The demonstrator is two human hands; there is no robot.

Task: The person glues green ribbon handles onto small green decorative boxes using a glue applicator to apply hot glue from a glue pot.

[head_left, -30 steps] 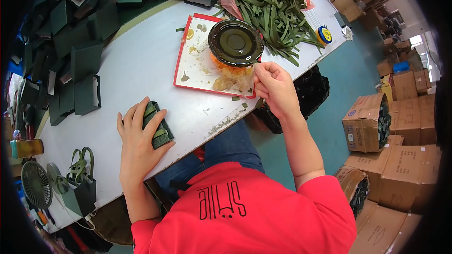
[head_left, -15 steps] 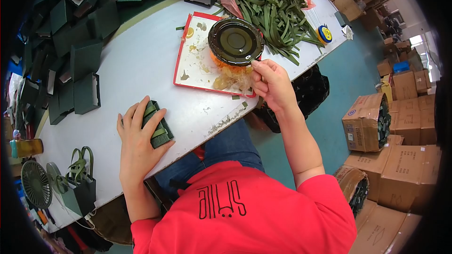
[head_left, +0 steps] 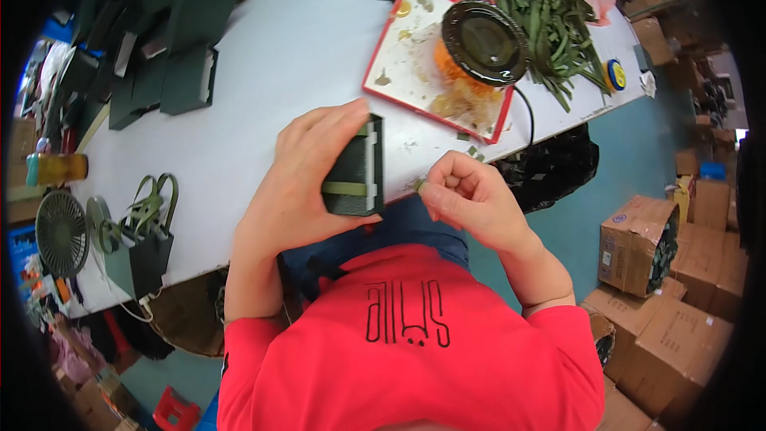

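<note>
My left hand (head_left: 299, 179) grips a small dark green box (head_left: 351, 179) by its ends, tilted up off the white table so that a pale-edged side shows; a lighter green strap crosses it. To the right of the box, my right hand (head_left: 471, 195) pinches a small green piece (head_left: 420, 185) between thumb and fingertips. Beyond it stands a round black pot (head_left: 485, 41) with an orange base, on a red-edged white board (head_left: 407, 72) stained with yellowish residue. Small green scraps lie by the board's lower corner.
A heap of green straps (head_left: 538, 8) in a pink bag lies at the back right, near a yellow-and-blue tape roll (head_left: 615, 75). Dark green boxes (head_left: 190, 76) are piled back left. A fan (head_left: 61, 233) and a strap holder (head_left: 150, 259) stand left. Cartons (head_left: 638, 243) fill the right floor.
My left hand has lifted and tilted the green box off the table. My right hand has moved from the pot's rim toward the box, with a small green piece in its fingertips.
</note>
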